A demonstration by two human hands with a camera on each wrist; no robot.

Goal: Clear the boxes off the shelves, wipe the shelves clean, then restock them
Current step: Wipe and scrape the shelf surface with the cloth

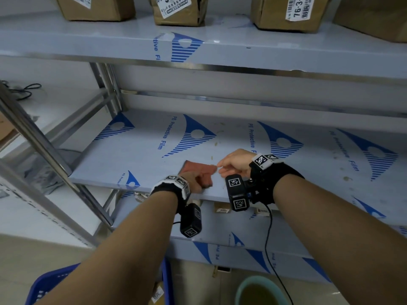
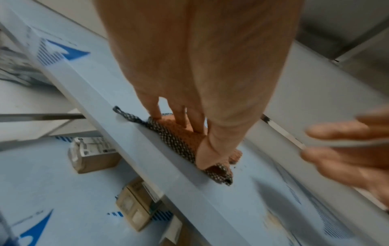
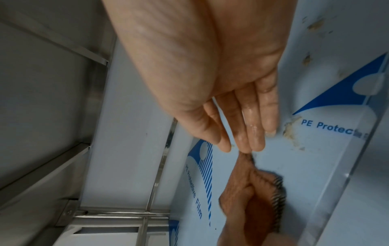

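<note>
An orange-red cloth (image 1: 199,168) with a dark speckled underside (image 2: 179,138) lies near the front edge of the bare middle shelf (image 1: 143,155). My left hand (image 1: 198,180) is on top of it, fingers and thumb (image 2: 208,156) curled into the bunched fabric. My right hand (image 1: 224,167) hovers just right of the cloth, fingers straight. In the right wrist view its fingertips (image 3: 246,148) touch the cloth's (image 3: 263,188) raised corner. Cardboard boxes (image 1: 179,9) with labels stand on the shelf above.
Brownish stains (image 1: 346,178) mark the film on the right part of the middle shelf. Small boxes (image 2: 92,154) sit on the shelf below. A blue crate (image 1: 55,282) and a green basin (image 1: 259,291) stand on the floor. A steel upright (image 1: 44,150) rises at left.
</note>
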